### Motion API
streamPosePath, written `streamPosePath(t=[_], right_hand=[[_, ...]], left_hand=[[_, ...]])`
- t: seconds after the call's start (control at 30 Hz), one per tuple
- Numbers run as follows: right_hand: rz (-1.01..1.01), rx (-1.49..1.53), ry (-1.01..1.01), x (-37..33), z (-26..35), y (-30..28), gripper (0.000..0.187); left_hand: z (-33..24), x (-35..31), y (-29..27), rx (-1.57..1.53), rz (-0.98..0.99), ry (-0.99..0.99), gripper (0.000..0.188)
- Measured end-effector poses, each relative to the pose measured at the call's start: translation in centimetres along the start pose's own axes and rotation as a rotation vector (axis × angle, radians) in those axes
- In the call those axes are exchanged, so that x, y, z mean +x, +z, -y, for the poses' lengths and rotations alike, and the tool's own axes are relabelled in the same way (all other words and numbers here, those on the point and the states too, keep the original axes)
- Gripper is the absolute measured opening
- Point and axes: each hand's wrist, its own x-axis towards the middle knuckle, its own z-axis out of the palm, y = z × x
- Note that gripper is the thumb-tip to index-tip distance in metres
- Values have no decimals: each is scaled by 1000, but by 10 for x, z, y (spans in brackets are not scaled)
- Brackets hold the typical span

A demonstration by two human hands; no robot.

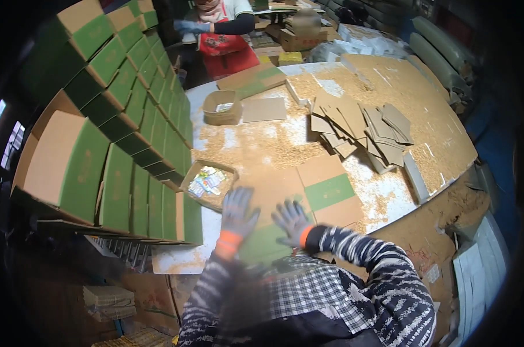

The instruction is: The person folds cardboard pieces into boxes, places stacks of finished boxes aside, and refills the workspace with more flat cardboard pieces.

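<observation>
Both my hands wear grey gloves with orange cuffs. A flattened brown and green cardboard box (pixel 276 188) lies in front of me near the table's edge. My left hand (pixel 239 213) is at its left side, fingers apart and holding nothing. On its middle part rests my right hand (pixel 292 221), fingers spread, also holding nothing. The far right panel of the cardboard carries a green band. Just beyond my left hand stands a shallow brown tray (pixel 234 174) with small colourful packets (pixel 208 181) in it.
Stacked green and brown boxes (pixel 123 87) rise along the left. Loose grey-brown cardboard pieces (pixel 360 124) pile on grain-like bits to the right. Farther back are a second tray (pixel 221 117) and a flat panel (pixel 265 109). A person in a red apron (pixel 230 52) stands across the table.
</observation>
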Motion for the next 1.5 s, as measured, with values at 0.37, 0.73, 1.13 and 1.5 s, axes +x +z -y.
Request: streamPosePath(t=[0.37,0.73,1.13,1.5], right_hand=[[-614,-174,213,0,-73,-215,81],[-687,-49,-330,-34,-74,-235,31],[-534,110,-45,-42,-57,-215,48],[-83,408,-73,-45,-88,-219,66]], left_hand=[[-58,143,-70,127,521,-51,44],[-41,172,-97,-24,817,60,32],[-101,142,-10,-286,402,452,33],[0,106,9,-939,64,-211,38]])
